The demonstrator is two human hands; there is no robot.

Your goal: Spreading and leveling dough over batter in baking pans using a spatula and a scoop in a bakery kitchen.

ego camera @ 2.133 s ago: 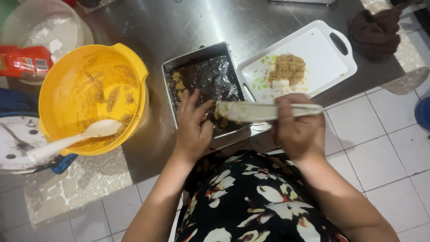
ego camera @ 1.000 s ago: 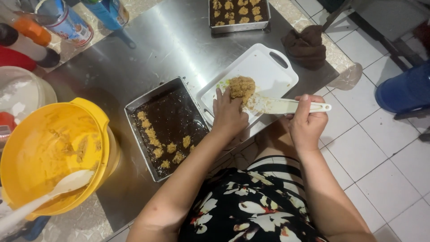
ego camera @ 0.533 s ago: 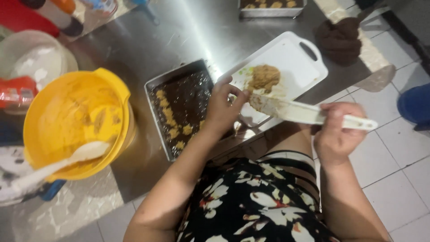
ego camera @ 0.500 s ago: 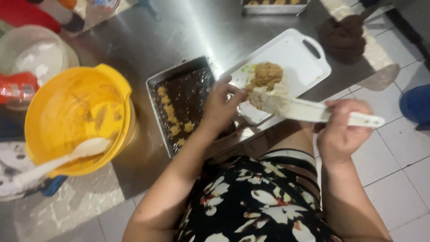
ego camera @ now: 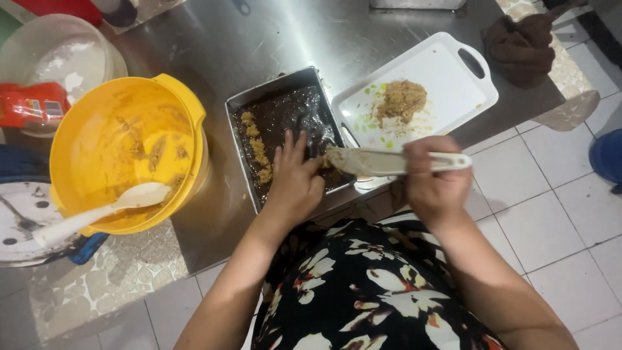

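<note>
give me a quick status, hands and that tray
Right hand grips white spatula, blade over dark baking tray. Left hand flat in tray by the blade tip. Crumb pile sits on white cutting board. Nothing blocking.

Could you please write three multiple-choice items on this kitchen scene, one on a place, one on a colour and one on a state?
1. Where does the heap of brown crumbs lie?
A. In the big bowl
B. On the white cutting board
C. On the floor

2. What colour is the big bowl with the white spoon in it?
A. Yellow
B. Green
C. Black

3. What is the right hand doing?
A. Resting flat on the counter
B. Lifting the bowl
C. Gripping the white spatula

Answers: 1 B, the heap sits in the middle of the board, beside the metal tray. 2 A, its wall and rim are yellow. 3 C, the fingers close round the handle, while the left hand rests in the tray at the blade's tip.
</note>
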